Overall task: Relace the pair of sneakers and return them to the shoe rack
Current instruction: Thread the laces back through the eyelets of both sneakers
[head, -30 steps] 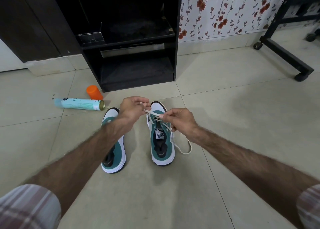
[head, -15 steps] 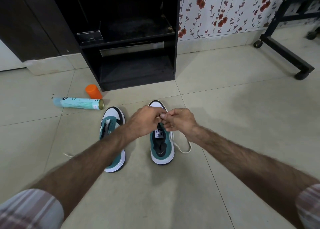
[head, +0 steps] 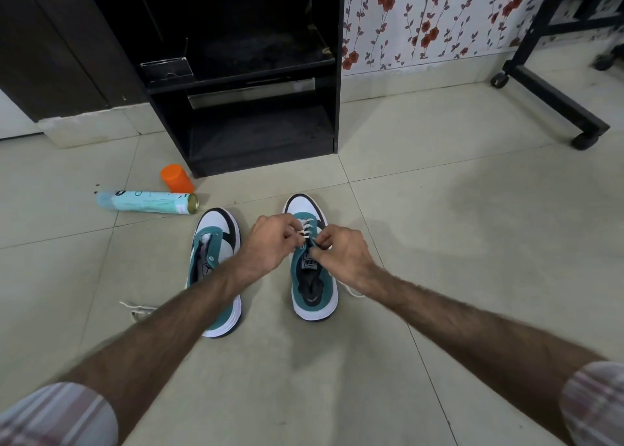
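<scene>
Two teal-and-white sneakers stand side by side on the tiled floor, toes toward the rack. The right sneaker (head: 312,283) has a white lace (head: 306,227) threaded through its front eyelets. My left hand (head: 270,243) and my right hand (head: 341,253) meet over its tongue, each pinching the lace near the upper eyelets. The lace's loose end trails out from under my right wrist. The left sneaker (head: 216,239) has no lace in it, and my left forearm crosses its heel. A second white lace (head: 136,309) lies on the floor to its left. The black shoe rack (head: 256,84) stands behind.
An orange cap (head: 177,178) and a pale blue spray can (head: 148,202) lie on the floor left of the sneakers. A black wheeled frame (head: 553,98) stands at the right by the floral wall. A dark cabinet stands left of the rack.
My hands were apart, pulling the lace taut across the right sneaker; they have since come together low over its tongue. More of the left sneaker shows.
</scene>
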